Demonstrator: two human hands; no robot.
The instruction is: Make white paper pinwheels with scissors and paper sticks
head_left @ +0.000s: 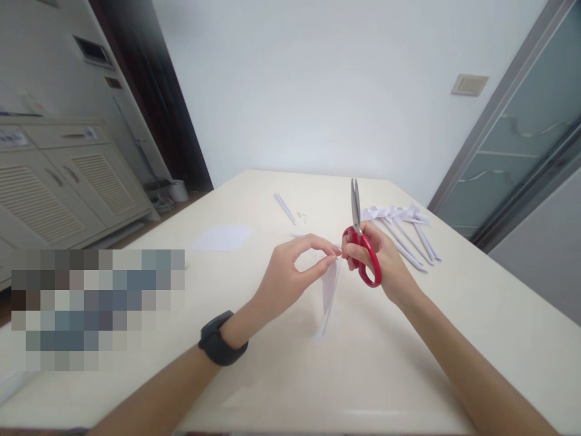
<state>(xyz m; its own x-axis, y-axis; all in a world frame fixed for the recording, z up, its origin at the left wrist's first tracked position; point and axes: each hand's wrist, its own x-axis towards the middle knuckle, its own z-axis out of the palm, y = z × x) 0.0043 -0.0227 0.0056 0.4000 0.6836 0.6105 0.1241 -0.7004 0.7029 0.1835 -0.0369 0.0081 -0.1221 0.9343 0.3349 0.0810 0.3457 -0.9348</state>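
Observation:
Between thumb and fingers, my left hand [295, 266] pinches the top of a folded white paper piece [329, 293] that hangs down over the table. A black watch [222, 339] is on the left wrist. My right hand [379, 254] is closed around red-handled scissors [370, 260], whose blades point up and lie nearly together. Its fingertips are close to the paper's top, beside the left fingertips; whether they also grip the paper I cannot tell. A thin white paper strip [298, 235] lies behind the left hand, partly hidden by it.
White paper sheets [222, 238] lie left on the pale table [254, 387]. Rolled paper sticks [284, 209] and small scraps [301, 217] are farther back. Several paper sticks with folded tops [397, 215] lie at the right. A wall [318, 91] borders the far edge. A blurred-out patch covers the left.

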